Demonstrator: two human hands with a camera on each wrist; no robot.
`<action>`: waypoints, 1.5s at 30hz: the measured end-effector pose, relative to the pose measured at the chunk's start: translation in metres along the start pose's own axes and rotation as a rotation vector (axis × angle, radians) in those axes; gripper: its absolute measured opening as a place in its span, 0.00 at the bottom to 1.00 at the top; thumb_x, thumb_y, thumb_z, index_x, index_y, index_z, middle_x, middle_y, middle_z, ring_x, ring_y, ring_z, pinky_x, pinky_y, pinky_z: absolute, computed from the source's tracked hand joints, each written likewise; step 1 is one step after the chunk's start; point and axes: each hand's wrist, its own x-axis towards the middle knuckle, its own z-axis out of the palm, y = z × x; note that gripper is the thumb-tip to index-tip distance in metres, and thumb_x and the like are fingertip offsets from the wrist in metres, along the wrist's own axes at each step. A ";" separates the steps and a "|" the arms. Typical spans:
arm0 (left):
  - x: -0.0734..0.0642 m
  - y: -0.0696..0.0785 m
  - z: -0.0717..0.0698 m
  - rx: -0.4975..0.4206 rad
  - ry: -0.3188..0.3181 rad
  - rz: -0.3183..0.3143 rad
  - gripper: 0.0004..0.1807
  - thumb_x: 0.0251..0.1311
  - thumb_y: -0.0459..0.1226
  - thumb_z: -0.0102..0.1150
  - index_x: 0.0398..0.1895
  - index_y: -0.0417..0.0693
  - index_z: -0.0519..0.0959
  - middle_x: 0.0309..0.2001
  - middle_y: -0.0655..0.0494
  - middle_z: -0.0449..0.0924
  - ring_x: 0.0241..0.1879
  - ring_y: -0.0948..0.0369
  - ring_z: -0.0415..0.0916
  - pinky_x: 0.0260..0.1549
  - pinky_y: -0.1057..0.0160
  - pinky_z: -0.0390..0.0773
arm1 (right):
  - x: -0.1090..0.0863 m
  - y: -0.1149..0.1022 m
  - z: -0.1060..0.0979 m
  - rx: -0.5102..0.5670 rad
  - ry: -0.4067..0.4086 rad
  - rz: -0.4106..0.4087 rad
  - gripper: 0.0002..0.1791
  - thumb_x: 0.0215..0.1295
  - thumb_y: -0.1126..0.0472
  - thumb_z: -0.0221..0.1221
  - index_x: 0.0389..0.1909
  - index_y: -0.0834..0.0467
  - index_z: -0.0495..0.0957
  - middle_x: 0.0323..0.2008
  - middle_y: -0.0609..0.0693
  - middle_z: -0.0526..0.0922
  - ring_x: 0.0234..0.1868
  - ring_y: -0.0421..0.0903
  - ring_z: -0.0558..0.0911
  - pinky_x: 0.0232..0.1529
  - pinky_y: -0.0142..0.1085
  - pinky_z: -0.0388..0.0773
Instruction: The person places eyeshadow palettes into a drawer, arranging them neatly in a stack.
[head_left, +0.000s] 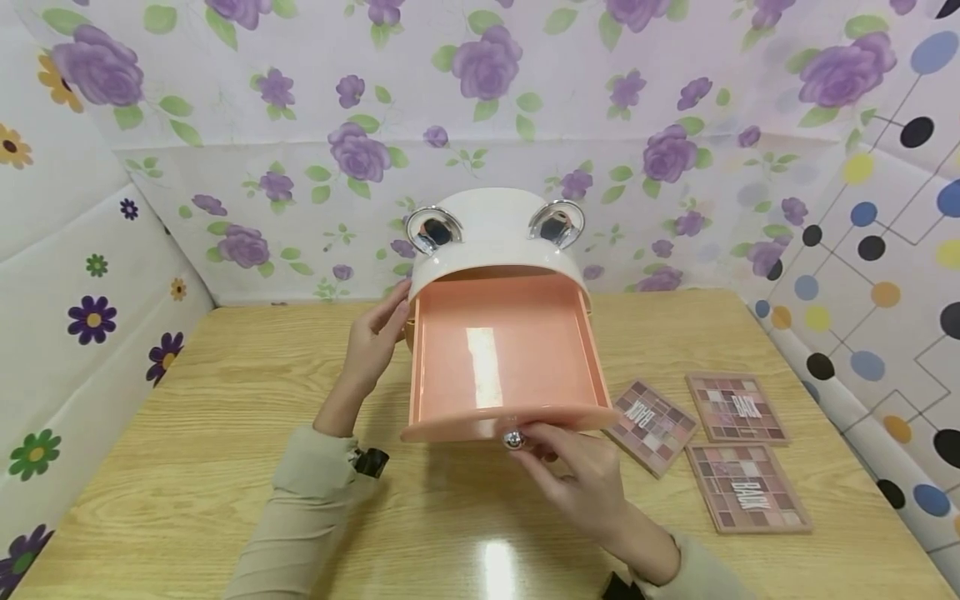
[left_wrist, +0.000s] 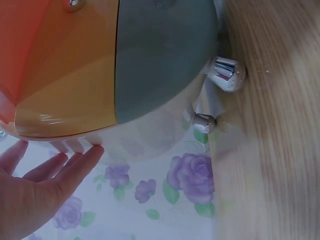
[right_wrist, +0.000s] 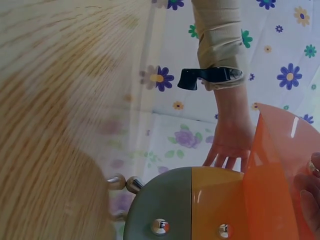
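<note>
A small drawer cabinet with a white top and two silver-rimmed frog eyes stands on the table. Its peach top drawer is pulled far out, its bare bottom in sight. My right hand pinches the round silver knob on the drawer front between thumb and fingers. Against the cabinet's left side rests my left hand, its fingers nearly straight. Below the peach drawer, the left wrist view has a closed yellow drawer and a closed grey-green drawer.
Right of the cabinet lie three flat makeup palettes on the wooden table. Silver feet hold the cabinet up. A floral cloth wall stands close behind, with patterned walls at both sides.
</note>
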 end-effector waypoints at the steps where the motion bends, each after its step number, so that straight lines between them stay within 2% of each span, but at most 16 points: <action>1: 0.001 0.001 0.000 0.008 0.008 -0.017 0.22 0.66 0.39 0.47 0.63 0.44 0.67 0.61 0.51 0.67 0.53 0.55 0.69 0.45 0.57 0.77 | 0.000 0.000 0.000 -0.005 -0.001 0.003 0.14 0.61 0.57 0.58 0.28 0.66 0.78 0.22 0.53 0.82 0.17 0.40 0.79 0.20 0.22 0.75; 7: 0.005 0.006 0.000 -0.018 0.037 -0.092 0.24 0.61 0.39 0.55 0.61 0.46 0.69 0.57 0.47 0.71 0.52 0.55 0.71 0.44 0.54 0.77 | 0.003 0.000 0.002 0.014 0.006 -0.007 0.13 0.61 0.58 0.59 0.29 0.67 0.78 0.23 0.54 0.82 0.18 0.40 0.79 0.20 0.22 0.75; 14: 0.008 0.009 0.002 -0.002 0.067 -0.114 0.24 0.60 0.40 0.56 0.60 0.46 0.71 0.54 0.46 0.73 0.48 0.59 0.74 0.37 0.60 0.80 | 0.007 0.001 0.005 -0.015 0.029 -0.012 0.13 0.60 0.58 0.60 0.29 0.66 0.79 0.24 0.53 0.83 0.19 0.40 0.79 0.21 0.22 0.75; 20: 0.009 0.009 0.003 -0.014 0.087 -0.129 0.24 0.59 0.41 0.57 0.59 0.46 0.72 0.54 0.46 0.74 0.46 0.63 0.75 0.38 0.55 0.80 | 0.007 0.001 0.005 -0.018 0.015 -0.008 0.13 0.60 0.58 0.59 0.30 0.66 0.79 0.25 0.54 0.83 0.20 0.41 0.80 0.21 0.21 0.75; 23: 0.009 0.009 0.004 -0.027 0.087 -0.131 0.24 0.58 0.40 0.57 0.59 0.46 0.71 0.54 0.46 0.74 0.45 0.64 0.75 0.37 0.59 0.80 | 0.005 0.002 0.001 -0.009 0.024 -0.016 0.13 0.60 0.58 0.60 0.29 0.67 0.79 0.24 0.54 0.82 0.19 0.41 0.79 0.20 0.22 0.75; 29: 0.009 0.008 0.004 -0.043 0.085 -0.127 0.24 0.59 0.40 0.56 0.59 0.45 0.71 0.55 0.46 0.73 0.42 0.67 0.75 0.33 0.66 0.80 | 0.007 0.011 -0.029 0.073 0.062 -0.033 0.16 0.61 0.60 0.59 0.20 0.69 0.77 0.16 0.54 0.79 0.15 0.40 0.75 0.17 0.23 0.74; 34: 0.008 0.007 0.003 -0.052 0.084 -0.113 0.24 0.59 0.39 0.56 0.60 0.44 0.71 0.55 0.45 0.72 0.41 0.68 0.75 0.33 0.68 0.80 | 0.007 0.025 -0.063 0.078 0.062 0.033 0.18 0.61 0.61 0.58 0.19 0.72 0.77 0.14 0.53 0.78 0.14 0.39 0.74 0.16 0.23 0.72; 38: 0.008 0.008 0.003 -0.047 0.075 -0.111 0.24 0.60 0.39 0.56 0.60 0.45 0.70 0.55 0.45 0.73 0.43 0.67 0.75 0.36 0.61 0.80 | -0.008 0.047 -0.084 -0.071 -0.021 0.075 0.19 0.63 0.55 0.56 0.21 0.68 0.79 0.15 0.50 0.78 0.14 0.37 0.74 0.15 0.24 0.72; 41: 0.008 0.008 0.003 -0.045 0.072 -0.115 0.24 0.60 0.39 0.56 0.60 0.45 0.71 0.54 0.46 0.73 0.44 0.67 0.75 0.39 0.55 0.79 | -0.022 0.062 -0.099 -0.204 -0.164 0.158 0.18 0.63 0.52 0.55 0.27 0.65 0.80 0.18 0.50 0.80 0.16 0.39 0.76 0.16 0.26 0.74; 43: 0.008 0.008 0.003 -0.048 0.072 -0.115 0.23 0.60 0.38 0.56 0.60 0.45 0.70 0.54 0.46 0.73 0.44 0.66 0.75 0.39 0.55 0.79 | -0.030 0.070 -0.107 -0.289 -0.259 0.244 0.14 0.57 0.55 0.61 0.31 0.65 0.79 0.21 0.52 0.81 0.17 0.42 0.78 0.17 0.30 0.76; 45: 0.008 0.007 0.003 -0.052 0.070 -0.117 0.23 0.60 0.38 0.56 0.60 0.45 0.70 0.54 0.45 0.73 0.44 0.66 0.75 0.38 0.58 0.80 | -0.037 0.077 -0.114 -0.365 -0.347 0.344 0.17 0.49 0.59 0.67 0.36 0.65 0.78 0.25 0.56 0.82 0.20 0.46 0.79 0.19 0.34 0.77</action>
